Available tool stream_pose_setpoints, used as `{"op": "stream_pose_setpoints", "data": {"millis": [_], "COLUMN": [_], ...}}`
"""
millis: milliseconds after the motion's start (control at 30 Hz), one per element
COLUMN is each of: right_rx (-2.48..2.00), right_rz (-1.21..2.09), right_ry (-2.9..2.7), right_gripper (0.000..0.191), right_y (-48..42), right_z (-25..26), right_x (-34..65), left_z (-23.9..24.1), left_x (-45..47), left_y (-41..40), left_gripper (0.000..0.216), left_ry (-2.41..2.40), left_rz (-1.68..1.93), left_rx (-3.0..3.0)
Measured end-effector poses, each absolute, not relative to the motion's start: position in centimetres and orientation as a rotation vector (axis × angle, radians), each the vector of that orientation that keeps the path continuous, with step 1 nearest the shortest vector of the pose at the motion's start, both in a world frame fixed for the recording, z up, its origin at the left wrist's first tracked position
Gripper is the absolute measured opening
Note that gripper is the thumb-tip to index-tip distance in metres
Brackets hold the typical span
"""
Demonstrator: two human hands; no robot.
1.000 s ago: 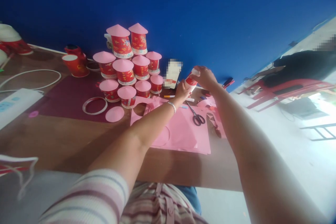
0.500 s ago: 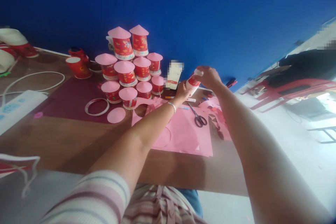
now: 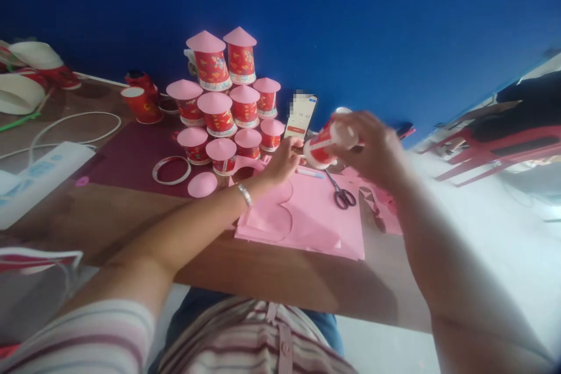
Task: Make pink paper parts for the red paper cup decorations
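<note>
My right hand [image 3: 372,140] is closed on a red and white paper cup [image 3: 322,146], holding it tilted above the right part of the table. Beside the cup, my left hand [image 3: 283,163] has its fingers a little apart and holds nothing I can see. Behind the right hand shows the white rim of another cup [image 3: 344,110]. Under the hands lie pink paper sheets [image 3: 319,216] with round outlines, black-handled scissors [image 3: 344,197] and a capped marker [image 3: 311,173].
Several red cups with pink cone tops [image 3: 214,114] stand stacked left of my hands. A phone [image 3: 300,120] leans by the blue wall. Further left are a tape ring [image 3: 172,170], a loose pink cone [image 3: 202,184], a red cup [image 3: 141,106] and a power strip [image 3: 48,181].
My left hand has come off the cup and moved slightly left. The cup, now in my right hand alone, has turned and come nearer. The view has shifted a little.
</note>
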State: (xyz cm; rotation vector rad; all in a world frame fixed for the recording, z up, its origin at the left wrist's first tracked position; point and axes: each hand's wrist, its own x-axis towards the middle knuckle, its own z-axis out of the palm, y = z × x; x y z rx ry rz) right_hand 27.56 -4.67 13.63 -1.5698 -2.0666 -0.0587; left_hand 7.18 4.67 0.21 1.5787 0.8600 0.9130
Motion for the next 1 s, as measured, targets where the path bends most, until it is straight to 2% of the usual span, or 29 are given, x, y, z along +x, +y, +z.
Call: {"op": "stream_pose_setpoints", "data": {"millis": [67, 167, 367, 533, 633, 733, 1000], "right_rx": [-1.526, -1.516, -1.401, -1.285, -1.333, -1.471, -1.675], "right_rz": [0.051, 0.139, 0.233, 0.477, 0.563, 0.461, -0.141], "right_ry": [-2.093, -2.157, -2.218, -2.096, -1.932, -1.951, -2.231], "right_gripper": [0.06, 0.062, 0.058, 0.074, 0.056, 0.038, 0.037], "right_y": [-6.2, -7.1, -6.8, -6.7, -6.6, -6.4, -5.6], "right_z": [10.8, 6.7, 2.3, 1.7, 1.9, 1.6, -2.0], "right_x": [25.7, 23.6, 21.1, 22.1, 24.3, 26.3, 26.6], "left_z": [-1.0, -2.5, -2.9, -3.3, -3.6, -3.6, -3.0], "left_x": [3.8, 0.5, -0.7, -1.1, -1.4, -1.5, -1.7], "left_y": [4.1, 3.6, 3.5, 3.4, 2.9, 2.3, 1.8], "left_gripper": [0.017, 0.006, 0.023, 0.024, 0.025, 0.024, 0.018], "left_ry": [0.83, 0.878, 0.946, 0.916, 0.851, 0.825, 0.821], "left_rz": [0.915, 0.911, 0.948, 0.989, 1.09, 1.111, 1.191], "left_rx": [1.612, 1.676, 1.703, 1.772, 1.786, 1.782, 1.913]}}
